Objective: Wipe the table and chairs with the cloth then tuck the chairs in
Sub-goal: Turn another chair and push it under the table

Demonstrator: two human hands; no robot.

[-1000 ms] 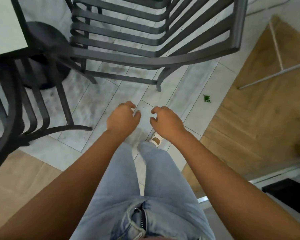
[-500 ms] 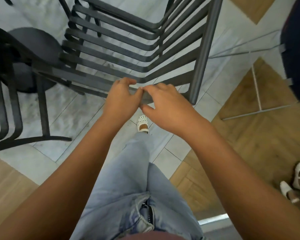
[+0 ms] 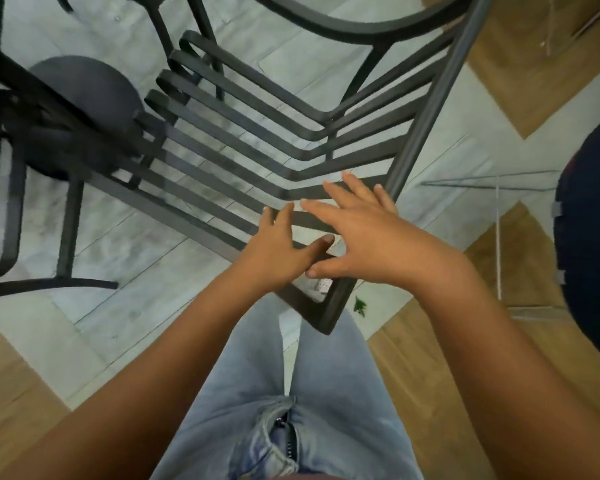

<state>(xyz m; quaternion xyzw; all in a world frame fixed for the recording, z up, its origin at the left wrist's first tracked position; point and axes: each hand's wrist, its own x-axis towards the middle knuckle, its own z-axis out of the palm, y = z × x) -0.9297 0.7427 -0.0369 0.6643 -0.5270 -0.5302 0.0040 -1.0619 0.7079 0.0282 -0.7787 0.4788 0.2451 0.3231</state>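
A dark grey slatted metal chair (image 3: 243, 109) stands right in front of me, its backrest top rail nearest my legs. My left hand (image 3: 274, 251) hovers over the near slats with fingers spread, thumb reaching under a slat. My right hand (image 3: 371, 237) lies just beside it to the right, fingers apart, over the backrest near the side post (image 3: 426, 112). Neither hand holds anything. No cloth is in view. The table top is not visible; only its round dark base (image 3: 84, 95) shows at left.
A second dark chair (image 3: 0, 209) stands at the left edge. The floor is grey tile (image 3: 125, 244) bordered by wood flooring (image 3: 520, 57). A small green scrap (image 3: 360, 305) lies by the chair's corner. A dark round object (image 3: 589, 237) sits at the right edge.
I have stepped closer to the chair. Both hands rose from above the floor to the chair's backrest and their fingers spread apart over the slats.
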